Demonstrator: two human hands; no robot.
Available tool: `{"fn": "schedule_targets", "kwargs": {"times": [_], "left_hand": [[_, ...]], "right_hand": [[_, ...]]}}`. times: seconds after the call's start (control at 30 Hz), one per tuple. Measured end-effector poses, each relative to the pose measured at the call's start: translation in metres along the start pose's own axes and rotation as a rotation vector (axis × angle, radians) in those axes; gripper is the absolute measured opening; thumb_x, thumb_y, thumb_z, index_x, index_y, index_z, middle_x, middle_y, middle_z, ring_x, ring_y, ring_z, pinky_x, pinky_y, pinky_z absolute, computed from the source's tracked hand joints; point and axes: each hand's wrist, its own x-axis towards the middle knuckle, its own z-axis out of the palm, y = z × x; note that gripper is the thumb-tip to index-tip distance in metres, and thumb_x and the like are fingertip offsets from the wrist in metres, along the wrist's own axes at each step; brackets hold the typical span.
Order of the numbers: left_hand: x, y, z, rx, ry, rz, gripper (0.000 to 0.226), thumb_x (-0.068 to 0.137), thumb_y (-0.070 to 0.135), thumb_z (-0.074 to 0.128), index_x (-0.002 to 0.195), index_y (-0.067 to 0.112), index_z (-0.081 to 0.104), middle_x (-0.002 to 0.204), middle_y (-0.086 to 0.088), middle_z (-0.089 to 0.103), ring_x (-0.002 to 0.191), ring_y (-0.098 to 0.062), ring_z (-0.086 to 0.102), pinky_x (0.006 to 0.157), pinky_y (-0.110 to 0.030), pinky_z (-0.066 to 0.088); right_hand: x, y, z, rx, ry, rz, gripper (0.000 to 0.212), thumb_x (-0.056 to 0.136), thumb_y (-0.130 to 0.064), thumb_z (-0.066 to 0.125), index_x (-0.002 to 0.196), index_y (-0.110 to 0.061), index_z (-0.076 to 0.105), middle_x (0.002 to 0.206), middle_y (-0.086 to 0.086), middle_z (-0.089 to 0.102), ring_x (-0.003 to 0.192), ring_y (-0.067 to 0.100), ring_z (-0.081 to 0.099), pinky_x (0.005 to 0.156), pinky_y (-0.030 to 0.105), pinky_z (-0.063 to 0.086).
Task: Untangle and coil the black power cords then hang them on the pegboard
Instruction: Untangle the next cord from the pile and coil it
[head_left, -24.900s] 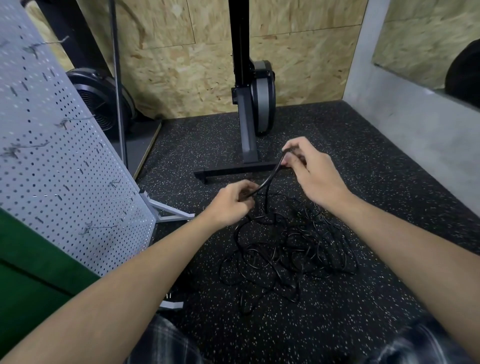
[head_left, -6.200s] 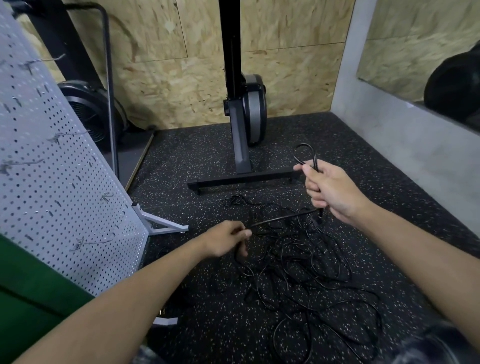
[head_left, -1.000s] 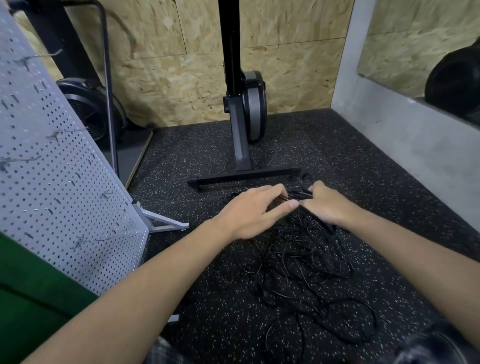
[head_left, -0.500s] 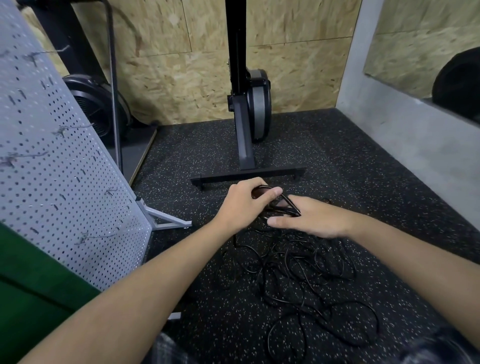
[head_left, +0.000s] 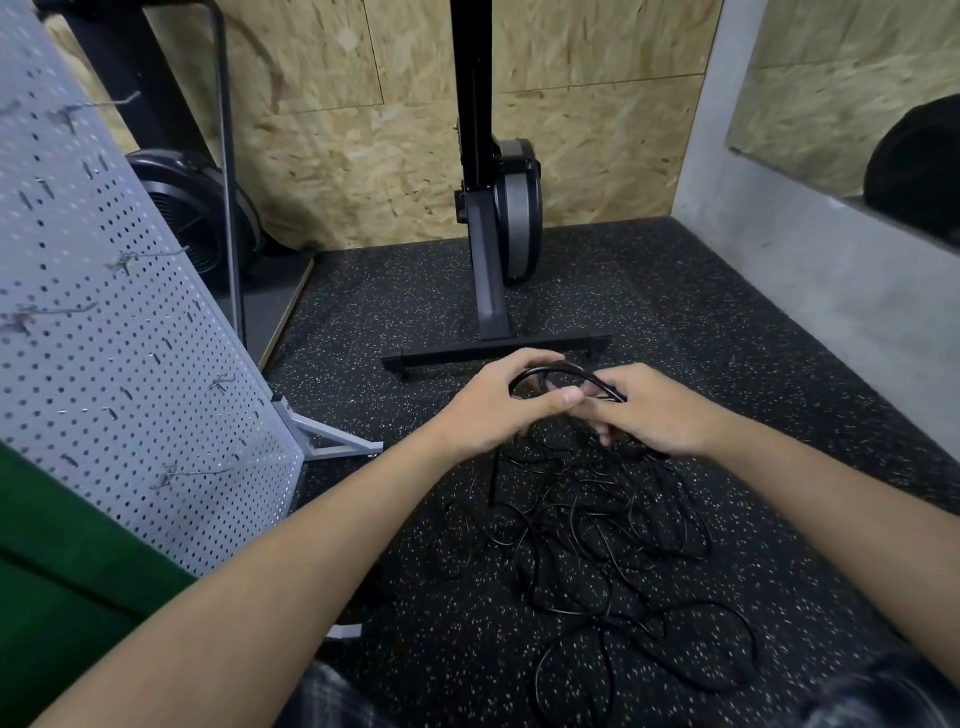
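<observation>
A tangle of black power cords (head_left: 597, 540) lies on the speckled black floor in front of me. Above its far edge my left hand (head_left: 493, 408) grips a small coil of black cord (head_left: 563, 374), thumb lying across it. My right hand (head_left: 649, 410) meets it from the right and pinches the same coil's loops, fingers curled under. More cord runs down from the hands into the pile. The grey pegboard (head_left: 88, 332) stands tilted at the left, several wire hooks (head_left: 52, 312) sticking out of it, none carrying a cord.
A black exercise machine's upright and T-shaped foot (head_left: 493, 353) stand just beyond my hands. A round black fan (head_left: 192, 213) sits behind the pegboard. The pegboard's metal foot (head_left: 322, 436) juts onto the floor. A grey wall runs along the right, chipboard at the back.
Over the last second both hands rose slightly off the pile with the coil between them. The left hand's fingers went from stretched flat to curled round the loops.
</observation>
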Motion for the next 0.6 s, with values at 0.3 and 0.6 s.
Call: {"fn": "schedule_targets", "kwargs": {"times": [0.3,0.6], "left_hand": [[-0.002,-0.006,-0.002,0.338,0.085,0.054,0.027,0.105,0.036,0.062,0.092,0.013,0.067,0.068,-0.012,0.070,0.047,-0.013,0.057,0.050,-0.021,0.043],[-0.001,-0.001,0.007,0.433,0.007,0.011,0.025,0.112,0.034,0.045,0.106,0.011,0.054,0.064,-0.012,0.069,0.053,-0.028,0.065,0.054,-0.038,0.053]], "right_hand": [[-0.001,0.003,0.008,0.138,-0.219,0.011,0.056,0.095,-0.019,0.077,0.141,-0.027,0.046,0.091,0.006,0.077,0.085,0.026,0.078,0.077,0.037,0.062],[-0.003,-0.005,0.011,-0.379,-0.060,0.005,0.053,0.072,-0.039,0.092,0.111,-0.032,0.057,0.085,-0.012,0.073,0.080,0.000,0.067,0.075,0.024,0.053]]}}
